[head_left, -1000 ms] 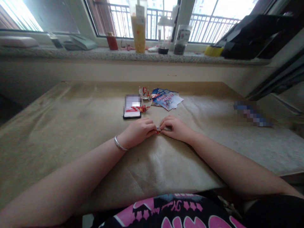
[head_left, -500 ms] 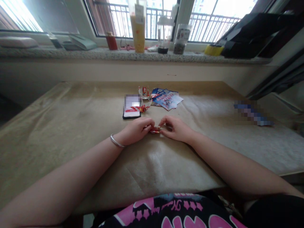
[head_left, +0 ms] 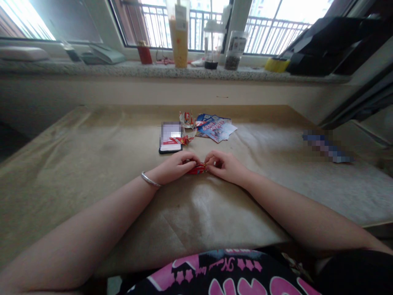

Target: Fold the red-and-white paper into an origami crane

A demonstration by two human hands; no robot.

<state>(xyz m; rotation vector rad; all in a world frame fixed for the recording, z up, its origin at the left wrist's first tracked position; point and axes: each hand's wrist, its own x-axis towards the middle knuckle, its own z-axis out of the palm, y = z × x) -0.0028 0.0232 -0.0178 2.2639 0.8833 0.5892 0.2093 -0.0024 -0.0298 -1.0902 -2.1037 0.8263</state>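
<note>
Between my hands is a small piece of folded red printed paper (head_left: 198, 169), just above or on the table; I cannot tell if it touches. My left hand (head_left: 179, 166) pinches its left end between thumb and fingers. The other end is in the fingertips of my right hand (head_left: 225, 166), the thumb below and the index finger curled over. Beyond the left hand lies a phone (head_left: 170, 148) with a lit screen. A crumpled red and yellow paper piece (head_left: 184, 140) overlaps the phone's right side, and a red and white folded paper (head_left: 186, 119) stands behind it.
Several blue printed sheets (head_left: 215, 128) lie fanned out on the cloth-covered table (head_left: 116, 139). A blurred blue packet-like thing (head_left: 327, 146) is at the far right. On the stone windowsill (head_left: 123, 69) stand a tall yellow-filled container (head_left: 178, 45), clear cups, a red jar (head_left: 144, 53) and a black bag (head_left: 322, 49).
The paper in my hands has turned or unfolded, and more of its red side shows below the fingers. My left thumb now lies straighter along it. Both hands stay in nearly the same place.
</note>
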